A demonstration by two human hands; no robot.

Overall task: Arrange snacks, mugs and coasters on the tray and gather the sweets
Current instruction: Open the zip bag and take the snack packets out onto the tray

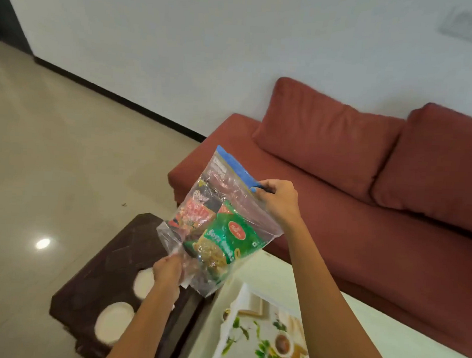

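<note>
snack bag [216,227] hangs in the air above the table edge, its long axis tilted from the right hand [276,198] pinching the blue zip corner down to the left hand [168,271] gripping the bottom; tray [237,340] lies below, nearer the right.

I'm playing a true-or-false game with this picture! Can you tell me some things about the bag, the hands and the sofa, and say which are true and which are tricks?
1. Both hands hold the clear bag. True: the right hand pinches its blue top, the left hand grips its bottom.
2. The bag is empty. False: it holds snack packets, one a green packet.
3. The sofa is red. True.
4. The bag lies on the tray. False: it is held in the air.
5. Two white round plates sit on the dark table. True.
</note>
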